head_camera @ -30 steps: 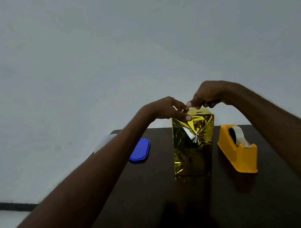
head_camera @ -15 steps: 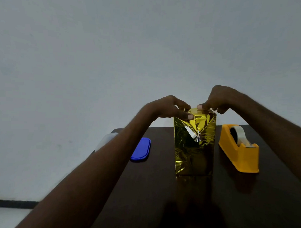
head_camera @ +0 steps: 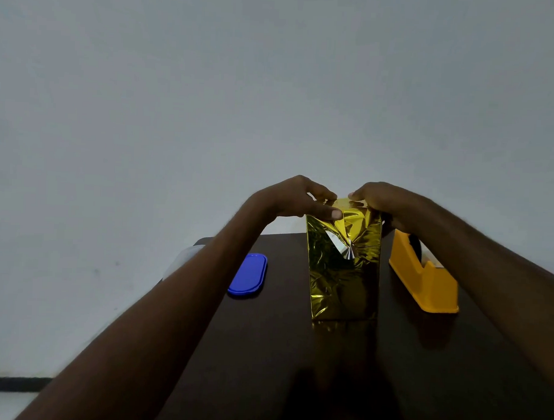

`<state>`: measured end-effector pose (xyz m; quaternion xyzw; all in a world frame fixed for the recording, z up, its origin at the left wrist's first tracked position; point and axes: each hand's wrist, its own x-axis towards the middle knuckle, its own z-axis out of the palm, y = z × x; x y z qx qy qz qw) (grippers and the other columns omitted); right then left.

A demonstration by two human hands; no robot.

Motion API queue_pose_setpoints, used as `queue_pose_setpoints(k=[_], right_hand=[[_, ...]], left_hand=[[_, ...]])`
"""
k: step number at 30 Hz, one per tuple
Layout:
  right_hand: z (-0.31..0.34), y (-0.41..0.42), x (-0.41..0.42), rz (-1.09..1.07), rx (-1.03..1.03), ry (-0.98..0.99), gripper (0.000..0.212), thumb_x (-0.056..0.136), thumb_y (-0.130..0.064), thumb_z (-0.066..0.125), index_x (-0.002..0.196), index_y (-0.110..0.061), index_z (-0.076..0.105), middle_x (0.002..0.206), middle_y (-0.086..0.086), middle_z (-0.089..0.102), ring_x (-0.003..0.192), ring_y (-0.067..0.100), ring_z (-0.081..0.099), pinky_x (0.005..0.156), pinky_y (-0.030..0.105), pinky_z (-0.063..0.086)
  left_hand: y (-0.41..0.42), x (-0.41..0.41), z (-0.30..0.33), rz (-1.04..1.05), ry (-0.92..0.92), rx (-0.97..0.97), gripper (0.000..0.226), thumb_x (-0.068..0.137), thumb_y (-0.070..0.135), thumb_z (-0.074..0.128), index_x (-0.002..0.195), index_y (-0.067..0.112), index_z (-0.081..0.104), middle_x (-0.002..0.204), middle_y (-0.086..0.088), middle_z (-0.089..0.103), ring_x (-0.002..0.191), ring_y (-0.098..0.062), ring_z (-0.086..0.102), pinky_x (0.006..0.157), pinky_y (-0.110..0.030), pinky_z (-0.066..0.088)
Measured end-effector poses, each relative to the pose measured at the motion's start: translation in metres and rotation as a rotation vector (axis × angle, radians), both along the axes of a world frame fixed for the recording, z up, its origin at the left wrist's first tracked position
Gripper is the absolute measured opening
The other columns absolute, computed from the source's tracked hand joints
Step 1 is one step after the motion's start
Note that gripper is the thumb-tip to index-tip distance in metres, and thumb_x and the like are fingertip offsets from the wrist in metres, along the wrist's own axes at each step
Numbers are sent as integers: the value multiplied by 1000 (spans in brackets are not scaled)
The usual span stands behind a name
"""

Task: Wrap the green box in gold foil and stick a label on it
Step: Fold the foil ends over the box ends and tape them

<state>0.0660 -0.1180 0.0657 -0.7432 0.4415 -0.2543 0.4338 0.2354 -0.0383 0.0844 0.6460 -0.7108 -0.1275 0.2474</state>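
The box wrapped in gold foil (head_camera: 342, 275) stands upright on the dark table (head_camera: 264, 350); no green shows through the foil. My left hand (head_camera: 295, 198) grips its top left corner, thumb pressed flat on the front foil fold. At the top right, my right hand (head_camera: 379, 199) rests its fingertips on the top foil edge. A small silver patch shows where the front folds meet. No label is visible.
A yellow tape dispenser (head_camera: 424, 281) sits right of the box, partly behind my right forearm. A blue oval lid (head_camera: 248, 274) lies to the left, with a pale translucent container (head_camera: 183, 256) at the table's left edge behind my left arm. A plain wall stands behind.
My right hand came down from above the box and moved left onto its top edge. My left hand kept its hold on the top left corner. The box stayed in place.
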Motion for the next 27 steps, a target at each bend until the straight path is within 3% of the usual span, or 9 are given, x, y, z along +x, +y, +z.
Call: queue_pose_setpoints(k=[3, 6, 10, 13, 16, 18, 20, 24, 27], right_hand=[[-3, 2, 0, 43, -12, -9, 44, 94, -51, 54, 115, -13, 53, 108, 14, 62, 97, 29, 61, 74, 39, 48], [-5, 5, 3, 19, -51, 6, 38, 95, -41, 58, 109, -7, 59, 102, 15, 64, 90, 28, 61, 81, 41, 48], [-4, 6, 3, -19, -118, 8, 29, 102, -27, 48, 80, -9, 55, 102, 18, 58, 91, 27, 56, 80, 37, 45], [-4, 5, 3, 6, -132, -3, 30, 105, -22, 42, 99, 1, 60, 97, 14, 55, 86, 24, 53, 76, 34, 42], [-5, 4, 0, -43, -62, -50, 29, 105, -29, 41, 107, -5, 56, 104, 17, 56, 95, 29, 53, 89, 41, 46], [-10, -2, -3, -70, 15, -155, 31, 101, -29, 46, 118, -4, 55, 105, 16, 59, 91, 25, 56, 84, 40, 49], [-14, -7, -5, -111, -117, -237, 29, 97, -19, 49, 120, -5, 61, 112, 15, 63, 91, 22, 58, 76, 37, 51], [-16, 0, -18, -57, -491, -335, 35, 93, -1, 45, 93, -23, 72, 105, -1, 70, 103, 16, 64, 88, 40, 53], [-21, 8, -31, 114, -605, -279, 44, 86, 11, 47, 102, -19, 74, 108, 1, 72, 103, 16, 66, 84, 40, 57]], left_hand=[[2, 1, -1, -1, 28, -7, 52, 85, 38, 72, 133, 21, 60, 131, 0, 60, 115, -18, 55, 85, -27, 51], [2, 1, -2, -2, 35, 1, 53, 85, 39, 72, 133, 22, 60, 129, 0, 61, 115, -18, 55, 86, -29, 52], [2, 1, -2, 1, 35, 5, 55, 85, 41, 72, 135, 21, 58, 132, 1, 59, 115, -17, 53, 77, -22, 48], [5, 1, -3, 10, 95, -34, 52, 85, 45, 71, 131, 23, 61, 122, 4, 62, 109, -14, 57, 84, -26, 52], [8, 4, -7, 14, 167, -79, 50, 85, 53, 65, 126, 25, 65, 121, 7, 65, 110, -14, 61, 92, -35, 54], [11, 5, -9, 15, 168, -83, 47, 92, 53, 57, 127, 24, 65, 126, 6, 64, 113, -15, 60, 96, -39, 53], [15, 5, -8, 32, 162, -87, 46, 97, 52, 48, 129, 22, 63, 130, 2, 62, 118, -16, 57, 96, -36, 51], [25, 5, -6, 30, 158, -97, 46, 98, 52, 46, 126, 21, 66, 127, 3, 64, 116, -11, 57, 92, -30, 50], [31, 3, -6, -3, 122, -79, 42, 91, 51, 59, 124, 25, 67, 119, 11, 67, 104, 4, 59, 84, -17, 45]])
